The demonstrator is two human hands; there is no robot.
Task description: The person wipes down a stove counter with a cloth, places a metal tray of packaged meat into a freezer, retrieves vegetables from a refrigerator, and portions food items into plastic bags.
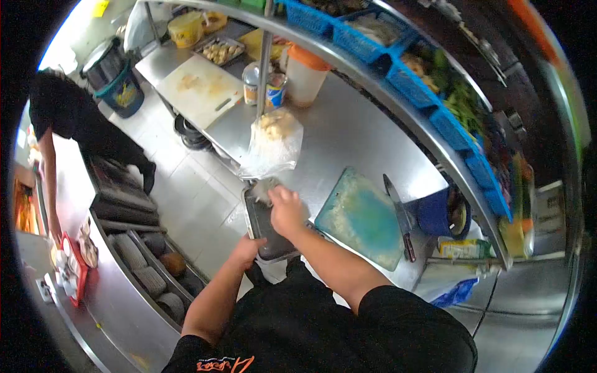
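Note:
My left hand [249, 252] grips the near left edge of a dark rectangular tray [271, 239], its thumb over the rim. Above the tray's far end, my right hand [288, 212] is closed on a pale, blurred clump [266, 189] that I cannot make out clearly. Just beyond lies a clear plastic bag [272, 152] with pale yellowish pieces inside. To the right of the tray, a blue-green cutting board [364, 217] carries whitish residue. A knife [399, 211] with a dark handle rests along the board's right side.
A white cutting board [198, 90], cans [275, 90] and an orange-lidded container [306, 74] stand farther back. Blue baskets [415, 84] line the shelf overhead. A blue container [443, 214] stands right of the knife. Another person [87, 118] reaches over the left counter, near a red tray [76, 267].

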